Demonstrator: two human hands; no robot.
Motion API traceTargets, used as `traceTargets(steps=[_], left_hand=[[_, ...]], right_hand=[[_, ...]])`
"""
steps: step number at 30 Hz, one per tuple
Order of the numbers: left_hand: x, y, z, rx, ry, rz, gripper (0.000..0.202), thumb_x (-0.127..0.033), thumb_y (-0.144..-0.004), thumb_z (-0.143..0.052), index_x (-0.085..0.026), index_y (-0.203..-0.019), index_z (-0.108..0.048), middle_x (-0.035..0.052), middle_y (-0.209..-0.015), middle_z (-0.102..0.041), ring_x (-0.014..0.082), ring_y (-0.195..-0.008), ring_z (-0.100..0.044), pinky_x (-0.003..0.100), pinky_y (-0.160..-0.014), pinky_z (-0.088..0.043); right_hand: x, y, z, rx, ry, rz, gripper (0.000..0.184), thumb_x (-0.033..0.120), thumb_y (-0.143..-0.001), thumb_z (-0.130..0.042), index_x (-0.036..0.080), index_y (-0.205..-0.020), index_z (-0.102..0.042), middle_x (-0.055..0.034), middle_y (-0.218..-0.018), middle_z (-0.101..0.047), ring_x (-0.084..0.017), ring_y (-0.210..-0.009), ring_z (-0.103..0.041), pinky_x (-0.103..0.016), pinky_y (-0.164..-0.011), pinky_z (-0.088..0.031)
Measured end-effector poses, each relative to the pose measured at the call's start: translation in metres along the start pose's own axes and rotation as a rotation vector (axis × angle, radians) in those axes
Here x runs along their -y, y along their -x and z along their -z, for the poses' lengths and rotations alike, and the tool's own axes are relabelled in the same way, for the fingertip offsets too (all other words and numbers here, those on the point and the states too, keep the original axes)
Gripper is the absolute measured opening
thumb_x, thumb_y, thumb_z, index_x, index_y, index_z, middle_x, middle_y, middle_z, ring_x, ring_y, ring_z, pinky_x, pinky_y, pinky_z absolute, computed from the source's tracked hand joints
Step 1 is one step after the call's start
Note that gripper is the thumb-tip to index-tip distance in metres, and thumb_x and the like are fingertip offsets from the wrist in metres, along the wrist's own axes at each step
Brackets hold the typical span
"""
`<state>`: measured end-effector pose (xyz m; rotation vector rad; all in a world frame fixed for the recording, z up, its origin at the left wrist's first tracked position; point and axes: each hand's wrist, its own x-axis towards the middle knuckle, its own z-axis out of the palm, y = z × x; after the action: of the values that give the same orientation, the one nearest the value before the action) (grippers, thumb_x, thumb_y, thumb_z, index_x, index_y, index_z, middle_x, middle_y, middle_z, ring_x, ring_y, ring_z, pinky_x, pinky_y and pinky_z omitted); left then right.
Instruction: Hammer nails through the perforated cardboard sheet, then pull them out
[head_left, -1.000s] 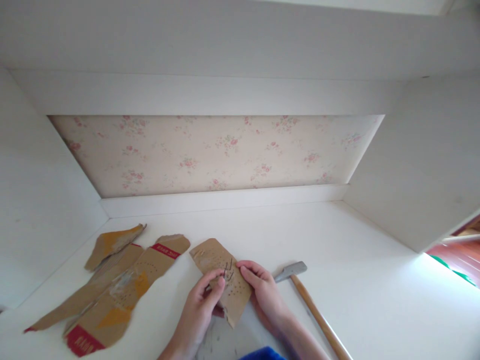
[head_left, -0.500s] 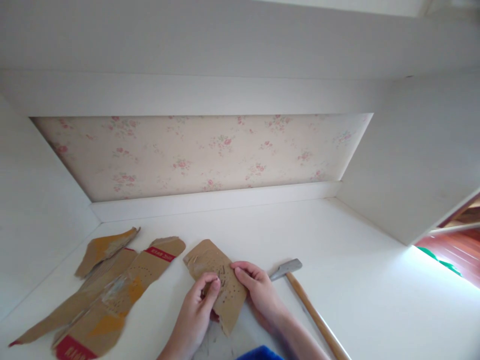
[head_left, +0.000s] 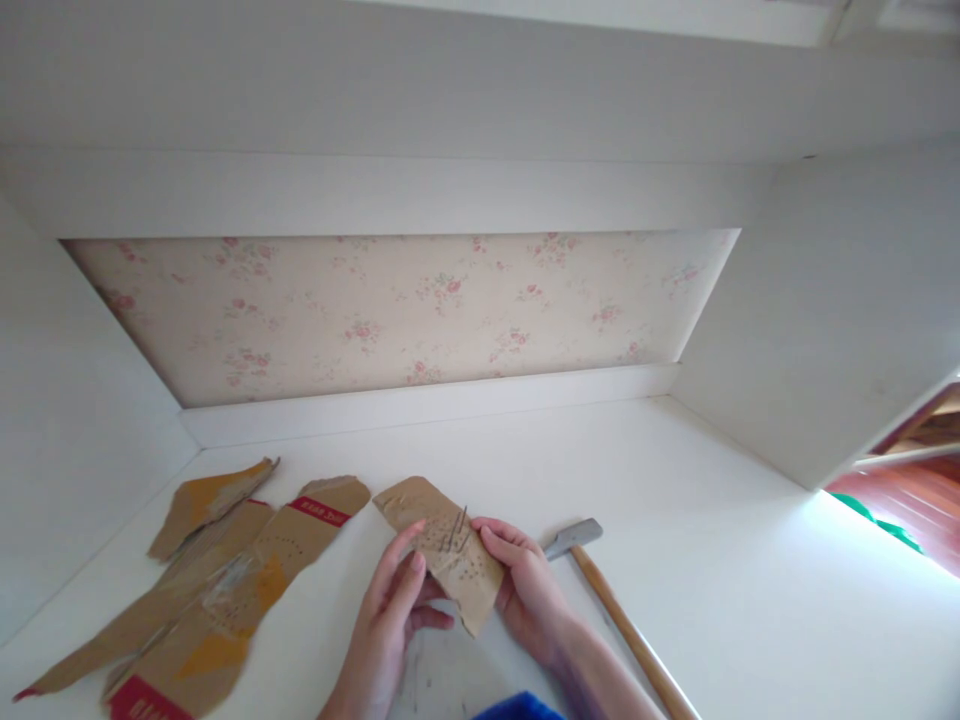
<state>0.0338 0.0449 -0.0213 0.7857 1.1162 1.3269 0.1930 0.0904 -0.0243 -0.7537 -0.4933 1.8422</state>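
A torn piece of brown cardboard (head_left: 427, 505), dotted with small holes, is held up above the white surface. Several thin nails (head_left: 455, 530) stick up out of its middle. My right hand (head_left: 525, 590) pinches its right edge between thumb and fingers. At its lower left is my left hand (head_left: 390, 600), fingers apart, the index fingertip over the cardboard's edge; whether it touches is unclear. Just right of my right hand lies a hammer (head_left: 622, 610) with a grey metal head and wooden handle.
Larger torn cardboard pieces (head_left: 225, 590) with red print and orange patches lie on the left. A few tiny nail-like bits (head_left: 428, 683) rest on the white surface (head_left: 712, 540) below my hands. White panels and a floral-papered back wall (head_left: 390, 310) enclose the space.
My left thumb and index finger have come off the nails and spread apart. The cardboard has tilted and moved slightly right, and its nails now stand out more clearly.
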Motion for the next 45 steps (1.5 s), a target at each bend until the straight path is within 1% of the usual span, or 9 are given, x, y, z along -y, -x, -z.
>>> traceTargets(steps=[3, 6, 9, 12, 17, 21, 29, 38, 45], left_hand=[[-0.005, 0.001, -0.004, -0.030, 0.156, 0.011, 0.068, -0.046, -0.078, -0.074, -0.032, -0.133, -0.037, 0.0025, -0.105, -0.072, 0.0221, -0.074, -0.072, 0.030, -0.056, -0.056], [-0.006, 0.001, -0.004, -0.045, 0.197, 0.023, 0.061, -0.038, -0.072, -0.078, -0.031, -0.118, -0.039, -0.0005, -0.100, -0.073, 0.0209, -0.070, -0.072, 0.029, -0.055, -0.054], [-0.002, -0.001, -0.002, 0.064, 0.103, 0.055, 0.045, -0.034, -0.071, -0.079, -0.024, -0.105, -0.052, 0.0034, -0.097, -0.073, 0.0200, -0.071, -0.070, 0.027, -0.054, -0.053], [0.004, -0.004, 0.001, 0.156, -0.030, 0.040, 0.039, -0.038, -0.074, -0.077, -0.018, -0.104, -0.063, 0.0081, -0.097, -0.072, 0.0209, -0.073, -0.068, 0.028, -0.053, -0.053], [0.008, -0.007, 0.004, 0.159, -0.226, -0.008, 0.030, -0.043, -0.075, -0.074, -0.014, -0.082, -0.071, 0.0063, -0.070, -0.070, 0.0214, -0.064, -0.066, 0.029, -0.054, -0.053], [0.007, -0.007, 0.003, 0.145, -0.305, -0.025, 0.029, -0.044, -0.076, -0.070, -0.015, -0.071, -0.070, 0.0052, -0.061, -0.068, 0.0206, -0.055, -0.065, 0.030, -0.054, -0.053], [0.005, -0.003, 0.002, 0.105, -0.391, -0.052, 0.026, -0.042, -0.077, -0.067, -0.017, -0.068, -0.070, 0.0063, -0.063, -0.070, 0.0227, -0.056, -0.067, 0.032, -0.056, -0.056], [0.001, -0.002, 0.001, 0.179, -0.429, -0.062, 0.042, -0.058, -0.082, -0.064, -0.017, -0.075, -0.073, 0.0055, -0.062, -0.067, 0.0219, -0.059, -0.066, 0.031, -0.057, -0.056], [-0.002, 0.001, 0.001, 0.177, -0.522, -0.143, 0.040, -0.053, -0.088, -0.057, -0.018, -0.076, -0.072, 0.0050, -0.067, -0.067, 0.0215, -0.060, -0.067, 0.030, -0.057, -0.056]], right_hand=[[0.001, -0.001, 0.000, 0.006, -0.021, 0.007, 0.022, 0.029, -0.069, -0.084, 0.017, -0.085, -0.076, -0.0049, -0.079, -0.078, -0.019, -0.074, -0.069, -0.029, -0.072, -0.050], [0.000, -0.002, 0.000, 0.007, -0.025, 0.011, 0.023, 0.029, -0.069, -0.085, 0.017, -0.085, -0.075, -0.0041, -0.079, -0.078, -0.018, -0.073, -0.069, -0.029, -0.072, -0.050], [-0.001, -0.002, 0.001, 0.011, -0.011, 0.005, 0.024, 0.031, -0.069, -0.084, 0.017, -0.087, -0.075, -0.0041, -0.078, -0.078, -0.018, -0.071, -0.069, -0.029, -0.068, -0.050], [-0.002, -0.002, 0.000, 0.016, 0.017, 0.002, 0.025, 0.032, -0.070, -0.084, 0.017, -0.087, -0.075, -0.0041, -0.076, -0.078, -0.018, -0.068, -0.068, -0.028, -0.065, -0.050], [-0.003, 0.002, -0.003, 0.024, 0.055, 0.009, 0.024, 0.033, -0.071, -0.085, 0.016, -0.085, -0.075, -0.0039, -0.075, -0.077, -0.017, -0.069, -0.068, -0.028, -0.064, -0.049], [-0.004, 0.003, -0.002, 0.033, 0.065, 0.017, 0.024, 0.035, -0.071, -0.084, 0.016, -0.085, -0.075, -0.0042, -0.074, -0.077, -0.017, -0.065, -0.067, -0.029, -0.063, -0.049], [-0.005, 0.002, 0.002, 0.034, 0.009, 0.015, 0.022, 0.030, -0.071, -0.084, 0.016, -0.086, -0.077, -0.0058, -0.075, -0.078, -0.018, -0.066, -0.069, -0.029, -0.063, -0.051], [-0.003, 0.000, 0.002, 0.061, -0.082, 0.036, 0.017, 0.027, -0.076, -0.081, 0.017, -0.089, -0.075, -0.0042, -0.075, -0.078, -0.018, -0.064, -0.070, -0.028, -0.059, -0.052], [-0.002, 0.002, 0.001, 0.030, -0.094, 0.074, 0.018, 0.028, -0.076, -0.082, 0.019, -0.090, -0.076, -0.0030, -0.076, -0.078, -0.018, -0.069, -0.071, -0.028, -0.064, -0.054]])
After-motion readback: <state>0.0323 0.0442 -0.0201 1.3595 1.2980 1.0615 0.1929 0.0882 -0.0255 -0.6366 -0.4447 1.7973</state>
